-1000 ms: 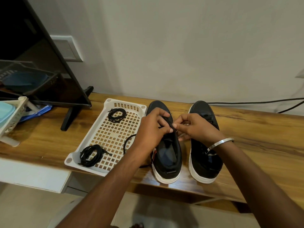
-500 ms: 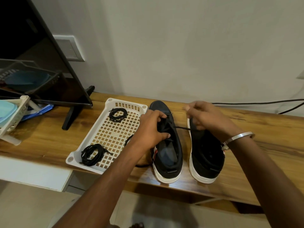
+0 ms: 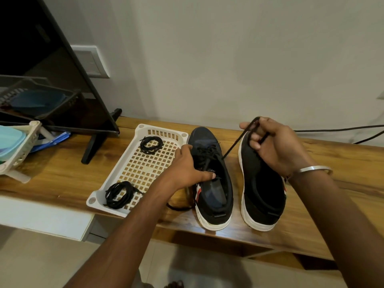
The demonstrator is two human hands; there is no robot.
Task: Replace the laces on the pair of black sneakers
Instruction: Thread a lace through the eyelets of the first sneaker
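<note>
Two black sneakers with white soles stand side by side on the wooden table, toes to the wall. My left hand (image 3: 188,169) grips the left sneaker (image 3: 212,179) at its side, thumb inside the opening. My right hand (image 3: 274,146) is raised over the right sneaker (image 3: 262,196) and pinches a black lace (image 3: 234,143) that runs taut down to the left sneaker's eyelets. A loose lace end (image 3: 176,206) lies on the table beside the left sneaker's heel.
A white perforated tray (image 3: 145,169) left of the shoes holds two coiled black laces (image 3: 150,144) (image 3: 118,194). A dark screen on a stand (image 3: 97,140) and a plastic rack (image 3: 16,150) occupy the left. Cables (image 3: 340,129) run along the wall at right.
My right hand has pulled the lace up and to the right, away from the left sneaker, drawing it out through an eyelet. My left hand moved from the laces to grip the shoe's side.
</note>
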